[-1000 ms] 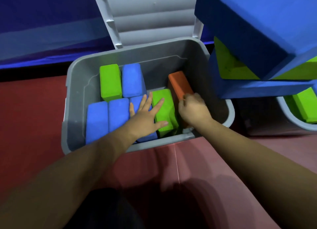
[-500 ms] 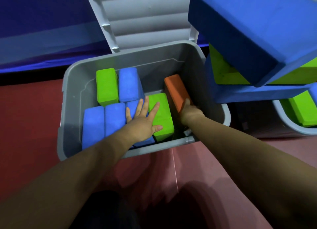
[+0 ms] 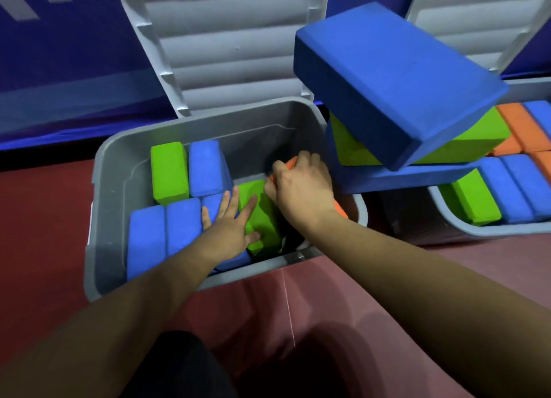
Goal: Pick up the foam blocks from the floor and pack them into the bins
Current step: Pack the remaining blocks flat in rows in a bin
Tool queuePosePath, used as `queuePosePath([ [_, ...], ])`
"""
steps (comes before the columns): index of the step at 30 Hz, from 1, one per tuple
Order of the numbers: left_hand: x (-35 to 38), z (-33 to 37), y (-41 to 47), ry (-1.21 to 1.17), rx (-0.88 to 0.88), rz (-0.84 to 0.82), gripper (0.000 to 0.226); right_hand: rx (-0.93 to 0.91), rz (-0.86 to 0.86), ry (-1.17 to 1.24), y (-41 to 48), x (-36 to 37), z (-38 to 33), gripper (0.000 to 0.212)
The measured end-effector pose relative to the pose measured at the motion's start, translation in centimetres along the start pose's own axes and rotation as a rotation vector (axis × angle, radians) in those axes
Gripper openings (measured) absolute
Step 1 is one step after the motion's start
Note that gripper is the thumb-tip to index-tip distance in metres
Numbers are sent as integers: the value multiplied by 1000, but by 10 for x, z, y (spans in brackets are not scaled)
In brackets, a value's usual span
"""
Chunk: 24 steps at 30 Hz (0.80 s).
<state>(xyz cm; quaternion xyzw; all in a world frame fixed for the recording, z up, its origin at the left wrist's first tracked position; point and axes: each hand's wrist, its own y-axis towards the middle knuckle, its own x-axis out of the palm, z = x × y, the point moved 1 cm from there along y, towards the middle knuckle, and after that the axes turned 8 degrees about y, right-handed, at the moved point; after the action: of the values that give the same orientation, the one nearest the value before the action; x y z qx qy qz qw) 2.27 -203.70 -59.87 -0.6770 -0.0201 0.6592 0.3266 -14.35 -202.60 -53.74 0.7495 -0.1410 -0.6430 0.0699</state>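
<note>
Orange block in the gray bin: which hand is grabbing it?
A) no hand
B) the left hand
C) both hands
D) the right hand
D: the right hand curls its fingers round the orange block, while the left hand rests flat on the green block beside it.

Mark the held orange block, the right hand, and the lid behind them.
orange block (image 3: 341,212): head view, corner below the wrist.
right hand (image 3: 301,188): head view, its back.
lid (image 3: 226,54): head view, ribbed inner face.
</note>
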Motion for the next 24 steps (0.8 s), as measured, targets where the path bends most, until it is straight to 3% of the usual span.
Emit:
queuePosePath([
  [2, 1, 0, 2, 1, -1, 3, 83, 169, -145, 87, 16, 2, -2, 35],
  [5, 3, 0, 2, 12, -3, 8, 84, 394, -517, 273, 31, 30, 5, 45],
  [7, 3, -3, 3, 23, 5, 7, 84, 478, -647, 419, 23, 44, 6, 61],
  [9, 4, -5, 2, 21, 12, 2, 83, 536, -623, 505, 7, 47, 8, 78],
  [14, 5, -5, 5, 5, 13, -7, 84, 546, -661, 474, -35, 48, 14, 80],
  [20, -6, -5, 0, 45, -4, -36, 87, 613, -696, 495, -21, 38, 9, 82],
  [24, -53, 9, -9, -148, -35, 6, 78, 331, -557, 522, -23, -34, 2, 61],
])
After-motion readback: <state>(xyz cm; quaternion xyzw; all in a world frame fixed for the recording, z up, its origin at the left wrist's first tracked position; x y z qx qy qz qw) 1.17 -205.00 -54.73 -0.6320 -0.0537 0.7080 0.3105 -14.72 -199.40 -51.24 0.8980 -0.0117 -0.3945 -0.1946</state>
